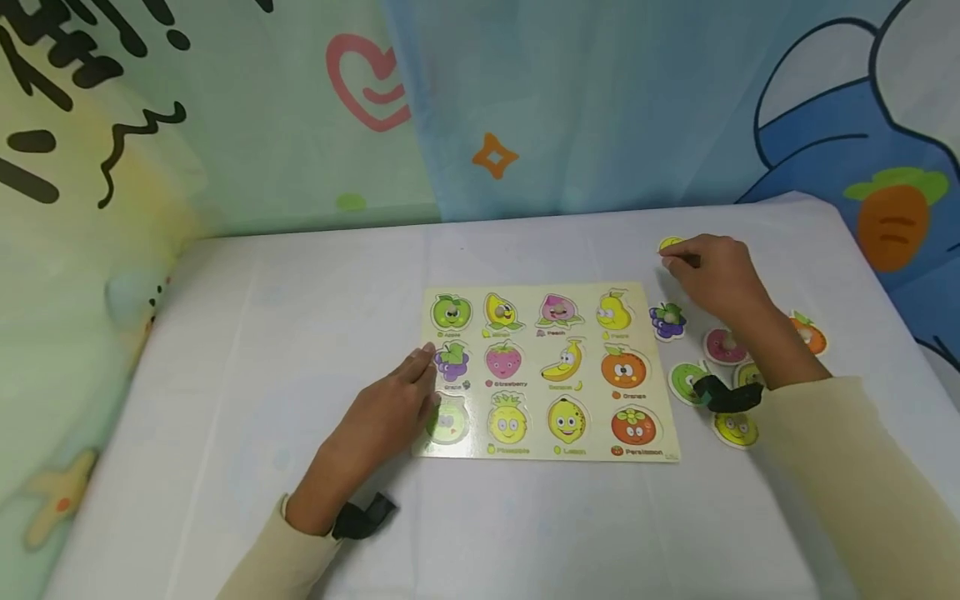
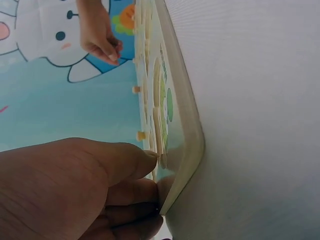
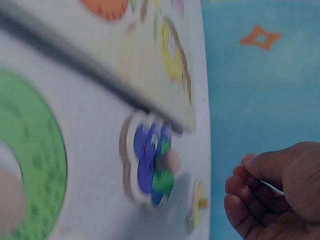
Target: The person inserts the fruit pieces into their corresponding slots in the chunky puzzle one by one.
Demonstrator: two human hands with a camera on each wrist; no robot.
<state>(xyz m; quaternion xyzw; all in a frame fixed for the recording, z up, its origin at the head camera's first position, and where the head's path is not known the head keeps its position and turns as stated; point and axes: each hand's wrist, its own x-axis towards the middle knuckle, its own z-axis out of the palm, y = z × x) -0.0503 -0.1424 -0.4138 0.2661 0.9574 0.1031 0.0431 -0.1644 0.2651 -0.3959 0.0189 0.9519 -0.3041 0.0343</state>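
The puzzle board [image 1: 551, 371] is laid mid-table and pressed at its left edge by the left hand [image 1: 390, 412], fingers flat. A yellow piece [image 1: 670, 244] near the table's far right is touched by the right hand [image 1: 712, 271], fingers curled; an actual pinch cannot be told. The grape piece [image 1: 667, 321] sits beside the board's right edge.

Cream long sleeves [image 1: 862, 467] on both arms, a black strap [image 1: 726, 393] at each wrist.
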